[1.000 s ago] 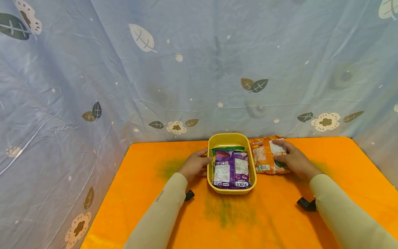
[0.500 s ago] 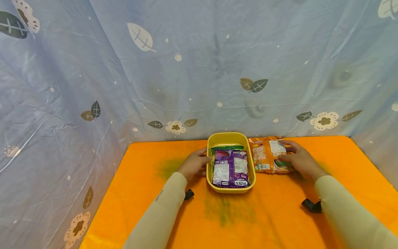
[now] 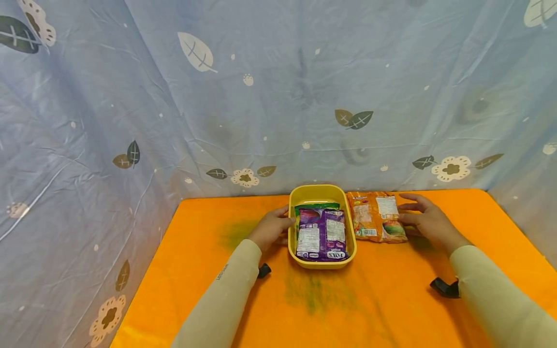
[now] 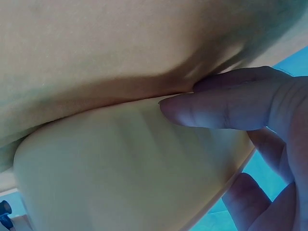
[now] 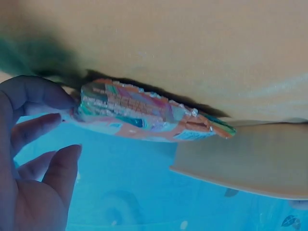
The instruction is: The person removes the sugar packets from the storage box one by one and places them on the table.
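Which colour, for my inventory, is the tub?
The tub is yellow, which shows best in the head view.

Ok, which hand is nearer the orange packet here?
Right. The right hand is close beside the right end of the orange packet; the left hand is at the left wall of the yellow bin, which stands between it and the packet.

Pale sleeves [image 3: 219,304], dark lettering [image 3: 222,271], black wrist pieces [image 3: 446,288]

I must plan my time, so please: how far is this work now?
Seemingly done: purple packet and green packet lie in the bin. In hand: left hand touches the bin; right hand is beside the orange packet. Perhaps remaining: that packet, outside the bin.
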The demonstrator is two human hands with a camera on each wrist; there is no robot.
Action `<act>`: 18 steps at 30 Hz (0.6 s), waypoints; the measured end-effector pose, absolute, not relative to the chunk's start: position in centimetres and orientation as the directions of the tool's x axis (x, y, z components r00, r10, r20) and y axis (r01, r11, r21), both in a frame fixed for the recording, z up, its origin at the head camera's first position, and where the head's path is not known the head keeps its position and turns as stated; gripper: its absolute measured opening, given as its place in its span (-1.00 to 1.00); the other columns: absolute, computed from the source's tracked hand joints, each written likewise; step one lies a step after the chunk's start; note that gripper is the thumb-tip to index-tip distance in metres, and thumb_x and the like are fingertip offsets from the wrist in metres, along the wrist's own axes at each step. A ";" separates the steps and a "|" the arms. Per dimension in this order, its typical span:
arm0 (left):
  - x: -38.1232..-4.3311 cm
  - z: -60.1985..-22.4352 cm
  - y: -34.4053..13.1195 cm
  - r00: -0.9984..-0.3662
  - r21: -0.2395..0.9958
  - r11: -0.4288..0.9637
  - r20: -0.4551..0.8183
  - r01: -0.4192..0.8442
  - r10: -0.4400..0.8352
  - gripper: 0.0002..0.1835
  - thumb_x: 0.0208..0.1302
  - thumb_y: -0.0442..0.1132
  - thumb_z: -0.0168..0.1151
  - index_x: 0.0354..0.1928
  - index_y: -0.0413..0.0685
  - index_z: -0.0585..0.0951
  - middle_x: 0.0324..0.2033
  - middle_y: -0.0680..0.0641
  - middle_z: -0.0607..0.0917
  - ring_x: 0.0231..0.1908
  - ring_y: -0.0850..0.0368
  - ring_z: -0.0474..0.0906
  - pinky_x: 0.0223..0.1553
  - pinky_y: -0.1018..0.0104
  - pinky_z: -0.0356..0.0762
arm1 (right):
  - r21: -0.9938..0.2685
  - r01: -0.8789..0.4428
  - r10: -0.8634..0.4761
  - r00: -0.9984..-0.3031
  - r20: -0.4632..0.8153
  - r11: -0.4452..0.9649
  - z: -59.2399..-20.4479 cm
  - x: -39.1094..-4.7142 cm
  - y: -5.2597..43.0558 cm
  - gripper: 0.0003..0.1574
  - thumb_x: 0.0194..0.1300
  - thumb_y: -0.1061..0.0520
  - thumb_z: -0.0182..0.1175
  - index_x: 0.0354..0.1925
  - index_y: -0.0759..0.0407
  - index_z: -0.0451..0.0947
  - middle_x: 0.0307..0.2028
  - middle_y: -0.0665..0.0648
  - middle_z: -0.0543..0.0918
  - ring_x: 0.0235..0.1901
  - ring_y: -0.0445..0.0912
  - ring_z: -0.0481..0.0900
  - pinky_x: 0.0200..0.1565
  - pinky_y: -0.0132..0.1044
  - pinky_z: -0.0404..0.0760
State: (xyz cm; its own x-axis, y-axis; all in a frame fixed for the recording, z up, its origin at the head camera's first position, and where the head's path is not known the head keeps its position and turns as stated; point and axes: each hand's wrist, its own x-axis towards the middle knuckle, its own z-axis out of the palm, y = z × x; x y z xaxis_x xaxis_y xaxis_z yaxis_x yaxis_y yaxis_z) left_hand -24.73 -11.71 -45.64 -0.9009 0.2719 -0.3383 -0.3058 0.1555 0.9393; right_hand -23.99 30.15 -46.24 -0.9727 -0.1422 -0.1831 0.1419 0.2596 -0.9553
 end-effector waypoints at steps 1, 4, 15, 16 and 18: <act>-24.7 -45.6 -11.7 -0.901 0.939 0.158 -0.339 -0.306 0.270 -0.41 0.37 -0.12 0.15 0.42 0.19 0.29 -0.12 -0.10 0.66 -0.14 -0.10 0.62 -0.24 0.05 0.64 | -0.957 0.138 -0.141 -0.974 -0.178 0.256 -46.2 -24.0 30.2 -0.07 0.38 0.15 0.17 0.52 -0.02 -0.11 0.32 0.37 0.15 -0.02 0.01 0.56 -0.10 -0.04 0.60; -24.7 -45.5 -11.7 -0.899 0.935 0.170 -0.347 -0.310 0.267 -0.40 0.37 -0.11 0.16 0.42 0.20 0.29 -0.13 -0.09 0.66 -0.13 -0.11 0.61 -0.24 0.06 0.64 | -0.963 0.114 -0.135 -0.979 -0.150 0.244 -45.9 -23.9 30.1 -0.10 0.38 0.18 0.16 0.51 -0.02 -0.06 0.31 0.38 0.16 -0.03 0.06 0.57 -0.08 -0.01 0.59; -24.7 -45.6 -11.7 -0.895 0.931 0.167 -0.360 -0.326 0.263 -0.39 0.37 -0.10 0.15 0.44 0.24 0.26 -0.11 -0.06 0.66 -0.17 -0.02 0.64 -0.23 0.07 0.63 | -0.981 0.012 -0.146 -0.988 -0.042 0.195 -44.7 -23.9 28.3 -0.19 0.40 0.17 0.14 0.48 -0.08 0.05 0.27 0.40 0.21 -0.03 0.20 0.53 -0.09 0.03 0.59; -24.7 -45.6 -11.7 -0.896 0.931 0.167 -0.360 -0.325 0.261 -0.39 0.37 -0.11 0.15 0.44 0.24 0.26 -0.11 -0.05 0.66 -0.17 -0.02 0.64 -0.23 0.07 0.64 | -0.983 0.008 -0.150 -0.988 -0.037 0.186 -44.6 -23.9 28.0 -0.20 0.39 0.18 0.14 0.47 -0.09 0.06 0.27 0.40 0.22 -0.03 0.21 0.52 -0.10 0.05 0.59; -24.7 -45.6 -11.7 -0.897 0.931 0.167 -0.359 -0.324 0.258 -0.38 0.37 -0.11 0.15 0.44 0.24 0.26 -0.11 -0.05 0.66 -0.17 -0.02 0.64 -0.24 0.07 0.64 | -0.984 0.000 -0.161 -0.986 -0.029 0.177 -44.3 -24.0 27.4 -0.20 0.39 0.20 0.14 0.47 -0.09 0.07 0.27 0.40 0.23 -0.02 0.23 0.50 -0.11 0.08 0.59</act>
State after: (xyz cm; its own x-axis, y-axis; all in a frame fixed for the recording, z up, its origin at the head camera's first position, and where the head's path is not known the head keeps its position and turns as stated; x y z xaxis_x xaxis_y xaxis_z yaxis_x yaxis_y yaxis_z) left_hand -24.72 -11.72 -45.64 -0.8972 0.2577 -0.3587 -0.3241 0.1675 0.9311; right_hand -24.05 27.38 -44.31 -0.9865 -0.1613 -0.0292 0.0002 0.1770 -0.9842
